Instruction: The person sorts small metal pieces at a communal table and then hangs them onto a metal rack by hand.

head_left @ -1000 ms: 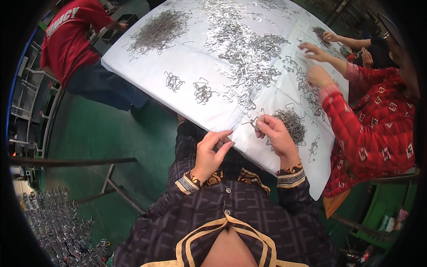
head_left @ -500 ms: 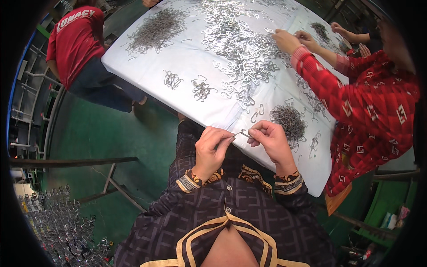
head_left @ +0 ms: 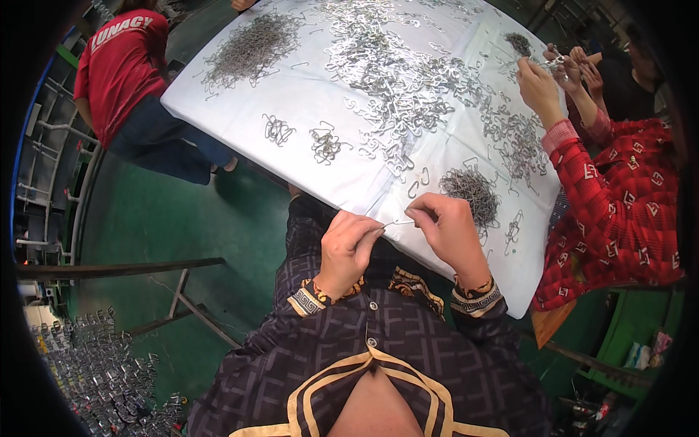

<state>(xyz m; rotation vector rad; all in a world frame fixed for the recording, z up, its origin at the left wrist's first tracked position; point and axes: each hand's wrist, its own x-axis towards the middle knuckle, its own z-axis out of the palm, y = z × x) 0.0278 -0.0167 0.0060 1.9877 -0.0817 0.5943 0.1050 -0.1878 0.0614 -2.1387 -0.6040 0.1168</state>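
Over the table's near edge, my left hand [head_left: 345, 249] pinches a thin metal wire hook [head_left: 388, 224] between thumb and fingertips. Facing it, my right hand [head_left: 451, 231] is closed in a pinch on the other end of the thin metal, close to the left fingertips. Whether this is one hook or two linked together is too small to tell. Just beyond my right hand lies a tangled pile of dark wire hooks [head_left: 470, 194]. A couple of loose hooks [head_left: 415, 188] rest on the white table [head_left: 291, 164] between that pile and the shiny heap.
A large heap of shiny hooks [head_left: 386, 80] spreads over the middle, with a darker heap [head_left: 255, 47] at far left and small clusters [head_left: 325, 146] nearer. A person in red checked sleeves [head_left: 611, 211] works at right; another in a red shirt [head_left: 124, 73] stands left. Metal bars [head_left: 124, 269] cross the left floor.
My right hand has shifted slightly, its fingertips now farther from the left ones along the metal. The neighbour's hands have moved right, away from the shiny heap, and are raised near the table's far right edge.
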